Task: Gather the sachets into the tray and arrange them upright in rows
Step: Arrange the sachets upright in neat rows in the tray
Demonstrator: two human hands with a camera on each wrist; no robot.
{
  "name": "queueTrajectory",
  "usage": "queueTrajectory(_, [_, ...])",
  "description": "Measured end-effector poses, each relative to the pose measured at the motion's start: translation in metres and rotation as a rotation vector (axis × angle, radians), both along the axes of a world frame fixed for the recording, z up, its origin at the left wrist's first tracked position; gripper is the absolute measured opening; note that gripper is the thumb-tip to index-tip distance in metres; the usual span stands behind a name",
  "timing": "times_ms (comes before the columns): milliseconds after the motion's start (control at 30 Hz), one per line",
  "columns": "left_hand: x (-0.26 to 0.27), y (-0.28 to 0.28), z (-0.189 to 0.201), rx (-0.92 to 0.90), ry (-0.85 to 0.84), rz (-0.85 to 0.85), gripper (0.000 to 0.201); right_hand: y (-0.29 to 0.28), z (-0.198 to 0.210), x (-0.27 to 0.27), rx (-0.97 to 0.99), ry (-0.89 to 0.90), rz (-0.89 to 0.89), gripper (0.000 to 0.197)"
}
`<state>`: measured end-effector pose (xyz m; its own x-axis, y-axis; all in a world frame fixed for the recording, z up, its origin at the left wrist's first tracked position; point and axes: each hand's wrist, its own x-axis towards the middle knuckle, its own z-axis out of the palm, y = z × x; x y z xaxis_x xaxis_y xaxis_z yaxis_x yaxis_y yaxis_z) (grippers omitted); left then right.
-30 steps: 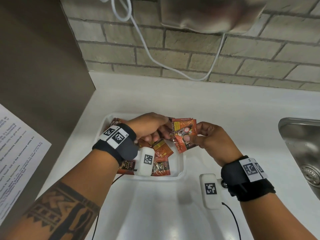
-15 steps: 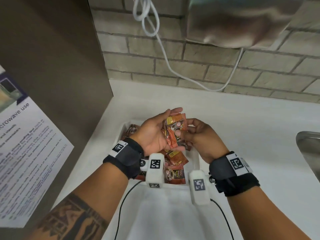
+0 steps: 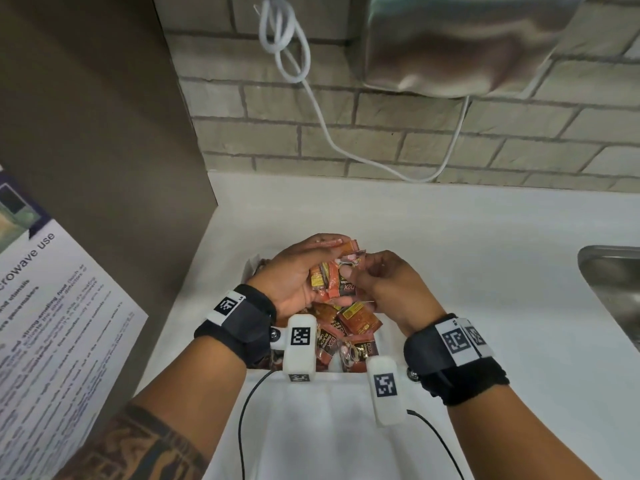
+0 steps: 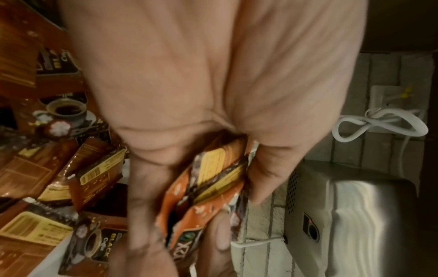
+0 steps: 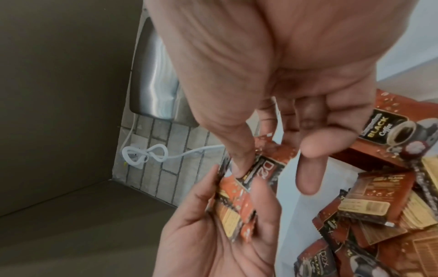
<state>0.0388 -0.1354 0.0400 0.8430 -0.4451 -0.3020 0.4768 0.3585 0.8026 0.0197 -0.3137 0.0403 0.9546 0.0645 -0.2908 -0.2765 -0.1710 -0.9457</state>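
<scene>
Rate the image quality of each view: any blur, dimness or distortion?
Head: evenly lit, wide-angle bending at the edges, the steel dispenser smeared. Left wrist: dim and warm, the left hand and its sachets motion-blurred. Right wrist: brighter, the right hand soft up close, sachet print legible.

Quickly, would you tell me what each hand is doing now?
Left hand: holds a stack of orange foil coffee sachets.
Right hand: pinches the stack's front sachet.

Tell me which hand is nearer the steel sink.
Right. The right hand is on the side toward the sink; the left hand, gripping the sachets, is farther away.
</scene>
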Motion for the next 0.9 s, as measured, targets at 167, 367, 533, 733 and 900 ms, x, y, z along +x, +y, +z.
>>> queueTrajectory(167, [-0.001, -0.012, 0.005, 0.117, -0.061, 0.039, 0.023, -0.015, 0.009, -0.002, 0.060, 0.106, 0.116, 0.039])
queueTrajectory(367, [-0.005, -0.028, 0.008, 0.286, -0.125, 0.049, 0.027, -0.037, 0.016, 0.007, 0.038, 0.101, 0.223, 0.030])
queueTrajectory(533, [-0.004, -0.038, 0.018, 0.312, -0.136, 0.092, 0.023, -0.045, 0.019, 0.016, -0.081, -0.007, 0.288, 0.016])
queueTrajectory(733, [-0.007, -0.042, 0.019, 0.345, -0.227, 0.068, 0.019, -0.046, 0.010, 0.021, -0.129, -0.065, 0.286, 0.041])
queueTrajectory(900, [-0.001, -0.037, 0.016, 0.387, -0.263, 0.138, 0.023, -0.050, 0.017, 0.024, -0.136, -0.113, 0.119, 0.039])
